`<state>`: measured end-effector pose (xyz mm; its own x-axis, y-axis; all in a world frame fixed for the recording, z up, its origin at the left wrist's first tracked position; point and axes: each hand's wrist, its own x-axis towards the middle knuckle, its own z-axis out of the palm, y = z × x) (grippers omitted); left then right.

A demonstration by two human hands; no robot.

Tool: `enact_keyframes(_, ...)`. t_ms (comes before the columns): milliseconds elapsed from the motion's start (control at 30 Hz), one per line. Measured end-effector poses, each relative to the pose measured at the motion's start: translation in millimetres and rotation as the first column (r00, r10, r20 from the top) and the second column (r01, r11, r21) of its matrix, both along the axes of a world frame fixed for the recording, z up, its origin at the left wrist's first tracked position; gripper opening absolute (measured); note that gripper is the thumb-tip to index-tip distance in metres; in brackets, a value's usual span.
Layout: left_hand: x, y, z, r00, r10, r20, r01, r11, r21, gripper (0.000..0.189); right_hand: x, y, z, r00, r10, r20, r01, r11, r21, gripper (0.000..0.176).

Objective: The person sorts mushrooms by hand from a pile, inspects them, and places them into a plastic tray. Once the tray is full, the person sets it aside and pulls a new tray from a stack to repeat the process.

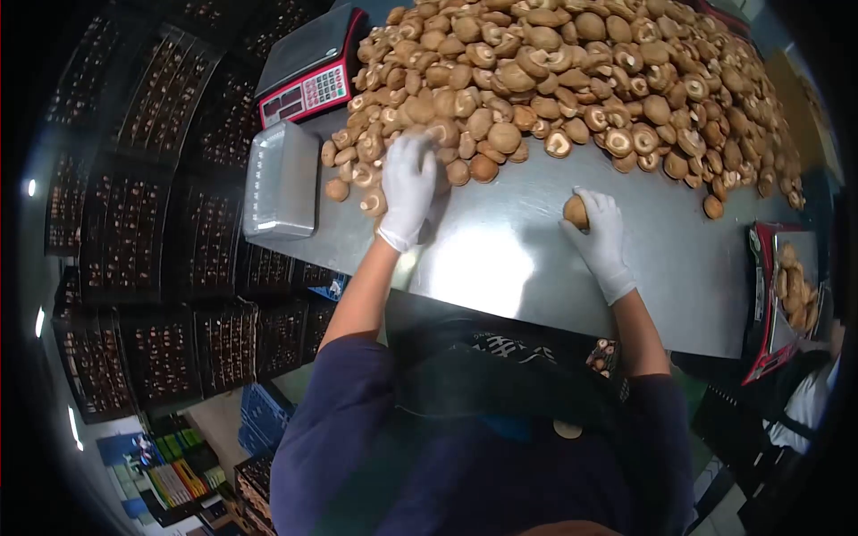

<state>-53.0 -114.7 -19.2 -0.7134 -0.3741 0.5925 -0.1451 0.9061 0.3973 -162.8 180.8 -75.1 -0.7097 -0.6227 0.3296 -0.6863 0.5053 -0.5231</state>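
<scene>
My left hand (pixel 409 186), in a white glove, reaches to the near left edge of a big heap of brown shiitake mushrooms (pixel 545 67). Its fingers are stretched over the mushrooms there, thumb apart, and it is slightly blurred. A mushroom with its pale stem up (pixel 373 202) lies just left of that wrist. Over the bare metal further right, my right hand (pixel 603 239), also gloved, is closed on a single mushroom (pixel 576 212). The brown cap shows between its thumb and fingers; the rest is hidden.
A red scale (pixel 308 94) and a stack of clear plastic trays (pixel 284 183) stand at left on the metal table (pixel 500 241). Another scale at right carries a tray of mushrooms (pixel 794 290). Black crates (pixel 134 237) line the left. Another person's white sleeve (pixel 809 406) shows at lower right.
</scene>
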Motion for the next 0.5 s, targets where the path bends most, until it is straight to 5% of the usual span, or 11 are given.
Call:
enact_keyframes(67,-4.8,-32.6,0.5,0.996,0.091,-0.017,-0.092,0.993,-0.072,0.029,0.6,-1.5,0.2,0.999,-0.012,0.045,0.009,0.998,0.067,0.059)
enact_keyframes(133,1.1,-61.8,18.3,0.975,0.168,-0.142,-0.206,0.927,-0.315,0.033,-2.7,1.0,-2.0,1.000,-0.002,-0.028,0.001,0.998,-0.058,0.053)
enact_keyframes(167,9.7,-81.3,23.7,0.922,0.350,-0.163,-0.386,0.827,-0.410,0.031,-2.2,0.5,-6.2,1.000,0.001,-0.027,-0.002,0.999,-0.053,0.053)
enact_keyframes(200,22.4,-102.1,28.7,0.835,0.513,-0.200,-0.538,0.683,-0.494,0.030,-0.2,-0.6,-13.4,0.952,-0.019,0.306,0.110,0.952,-0.284,0.050)
enact_keyframes(233,39.3,-118.5,31.5,0.707,0.707,-0.021,-0.643,0.629,-0.437,0.026,2.6,-1.1,-17.4,0.798,0.042,0.602,0.290,0.848,-0.444,0.047)
enact_keyframes(267,58.6,-133.9,32.8,0.527,0.833,0.171,-0.734,0.547,-0.402,0.023,4.6,-0.3,-16.2,0.796,0.036,0.605,0.294,0.850,-0.437,0.047)
enact_keyframes(333,103.6,-175.6,7.1,0.472,0.835,0.284,-0.731,0.551,-0.403,0.015,5.1,-0.2,-9.7,0.543,0.318,0.777,0.490,0.631,-0.601,0.043)
enact_keyframes(400,122.9,-185.9,6.0,0.535,0.810,0.241,-0.670,0.580,-0.463,0.011,4.6,-5.6,-1.2,0.562,0.283,0.777,0.503,0.629,-0.593,0.038)
enact_keyframes(500,140.2,-209.8,-1.1,0.620,0.761,0.193,-0.654,0.636,-0.409,0.012,0.2,-13.0,11.8,0.267,0.518,0.812,0.586,0.582,-0.564,0.043)
